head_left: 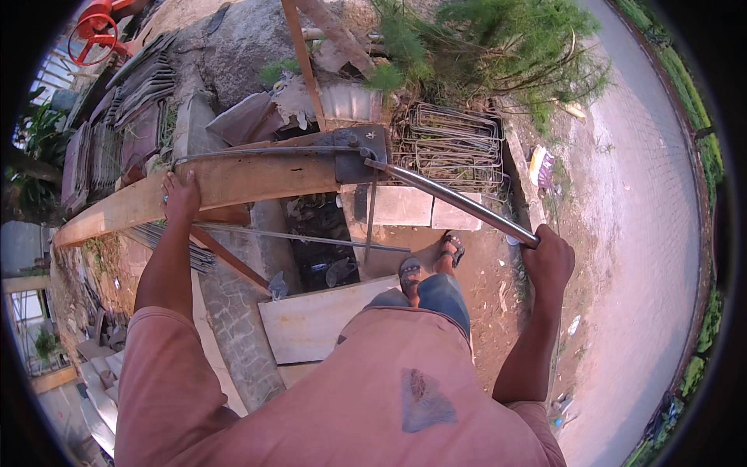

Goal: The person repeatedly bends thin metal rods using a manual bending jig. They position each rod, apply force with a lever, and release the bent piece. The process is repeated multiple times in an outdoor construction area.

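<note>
The right hand [548,261] is closed around the end of a long steel lever pipe [455,201], which runs up and left to a dark metal bending head [359,156] fixed on a wooden beam [226,183] serving as the tabletop. The left hand [181,196] lies flat on the beam, fingers spread, pressing down and holding nothing; a thin steel rod [257,154] runs along the beam's top edge just beyond the fingers and into the bending head.

Progress — judged from the layout only: the rod looks seated in the bender and the lever is gripped, but no bend is visible in the rod's exposed length, so the stroke seems not yet completed. A stack of finished rectangular wire stirrups [451,144] lies behind the head, suggesting a good part of the batch is done.

Condition — the rod appears straight, grey and slightly curved only by the lens. Straight rods [175,247] remain below the beam.
</note>
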A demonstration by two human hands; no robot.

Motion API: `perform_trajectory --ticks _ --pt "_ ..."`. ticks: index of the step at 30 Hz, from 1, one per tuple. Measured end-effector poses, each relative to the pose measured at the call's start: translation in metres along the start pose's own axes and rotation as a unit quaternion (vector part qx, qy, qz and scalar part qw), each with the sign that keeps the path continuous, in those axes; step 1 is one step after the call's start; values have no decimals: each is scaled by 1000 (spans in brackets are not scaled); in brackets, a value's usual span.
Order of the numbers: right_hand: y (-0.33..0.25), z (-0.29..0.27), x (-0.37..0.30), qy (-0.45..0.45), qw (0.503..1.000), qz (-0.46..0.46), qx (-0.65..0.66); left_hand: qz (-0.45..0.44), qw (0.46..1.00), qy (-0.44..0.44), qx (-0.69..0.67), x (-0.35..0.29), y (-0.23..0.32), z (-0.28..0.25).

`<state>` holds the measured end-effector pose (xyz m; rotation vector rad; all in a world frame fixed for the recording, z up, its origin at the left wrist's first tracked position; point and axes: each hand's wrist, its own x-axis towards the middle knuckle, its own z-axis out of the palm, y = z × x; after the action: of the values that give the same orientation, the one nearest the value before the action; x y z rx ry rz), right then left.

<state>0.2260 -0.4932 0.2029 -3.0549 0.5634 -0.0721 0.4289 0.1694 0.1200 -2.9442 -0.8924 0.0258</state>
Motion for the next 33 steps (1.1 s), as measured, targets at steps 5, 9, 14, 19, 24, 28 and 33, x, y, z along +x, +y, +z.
perform_trajectory --ticks 5,9,14,19,24,28,33 --pt "-13 -1 -19 22 999 19 23 20 1000 6 9 14 -9 3" --pt "-18 -2 -32 -16 998 41 43 13 1000 0 4 6 -8 -5" --pt "-2 -11 -4 -97 995 3 8 29 999 18 22 6 -20 12" --pt "31 24 40 -197 973 -118 30 17 996 9 82 -12 -11 9" --pt "63 106 75 -205 945 -195 164 -30 998 -7 50 -26 15 -20" --pt "7 98 86 -383 823 -250 338 -36 997 -12 69 -27 12 -22" --pt "-100 84 67 -471 675 -420 382 -66 996 -10 63 -32 15 -27"
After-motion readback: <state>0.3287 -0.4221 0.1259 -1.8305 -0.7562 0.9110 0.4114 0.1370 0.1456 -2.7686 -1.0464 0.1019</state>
